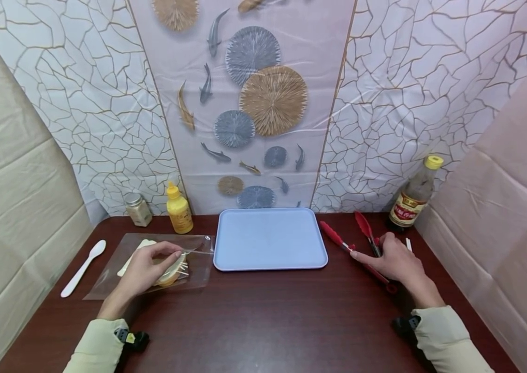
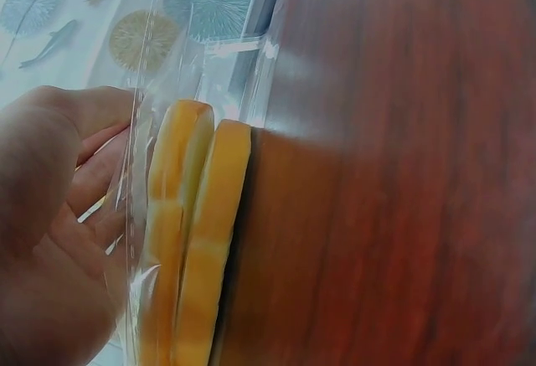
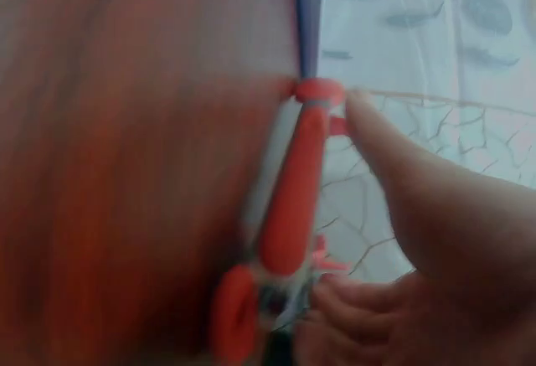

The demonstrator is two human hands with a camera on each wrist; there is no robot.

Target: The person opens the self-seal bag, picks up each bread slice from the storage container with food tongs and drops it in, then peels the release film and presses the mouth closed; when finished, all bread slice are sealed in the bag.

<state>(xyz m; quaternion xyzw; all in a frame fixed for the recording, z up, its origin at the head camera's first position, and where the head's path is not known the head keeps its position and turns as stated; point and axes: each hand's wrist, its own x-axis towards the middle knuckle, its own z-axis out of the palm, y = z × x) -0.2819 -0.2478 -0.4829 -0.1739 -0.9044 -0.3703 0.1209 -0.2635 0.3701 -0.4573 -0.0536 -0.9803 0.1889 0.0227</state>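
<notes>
On the left, a clear plastic bag (image 1: 107, 274) lies on the table with bread slices (image 2: 209, 232) inside, their golden crusts side by side. My left hand (image 1: 144, 269) is over the bag, pinching its raised film between thumb and forefinger. To the right of the tray lies a pair of red-handled tongs (image 1: 336, 235) with the arms spread apart. My right hand (image 1: 399, 261) holds the tongs, thumb against one arm and fingers at the other. In the right wrist view, the tongs' red grip (image 3: 293, 190) runs beside the thumb and looks blurred.
A light blue tray (image 1: 270, 239) stands at the back middle. A white spoon (image 1: 83, 269) lies far left. A shaker jar (image 1: 138, 209) and yellow squeeze bottle (image 1: 179, 211) stand behind the bag. A sauce bottle (image 1: 411, 199) stands at the back right corner, near the fabric wall (image 1: 501, 207).
</notes>
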